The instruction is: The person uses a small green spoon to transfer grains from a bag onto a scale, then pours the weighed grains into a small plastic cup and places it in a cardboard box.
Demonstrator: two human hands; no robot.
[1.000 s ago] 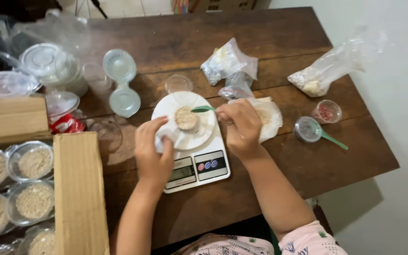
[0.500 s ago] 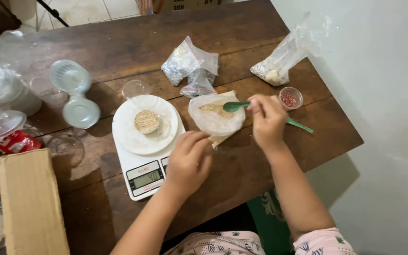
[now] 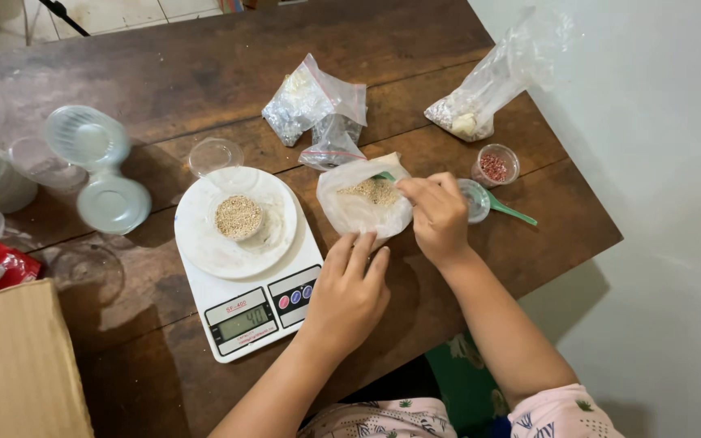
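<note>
Right hand [image 3: 438, 212] pinching a green spoon [image 3: 385, 176] inside the open grain bag [image 3: 364, 204], left hand [image 3: 349, 290] loosely open, touching the bag's near edge, white kitchen scale [image 3: 245, 268] sitting just left of both.

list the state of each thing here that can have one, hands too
white digital kitchen scale: switched on, display lit
small clear cup of tan grain: open, filled, on the scale plate
clear plastic bag of tan grain: open
green plastic spoon: dipped in that bag
right hand: grip shut on the spoon
left hand: open, fingertips at the bag's edge
small clear cup of red bits: uncovered
</note>
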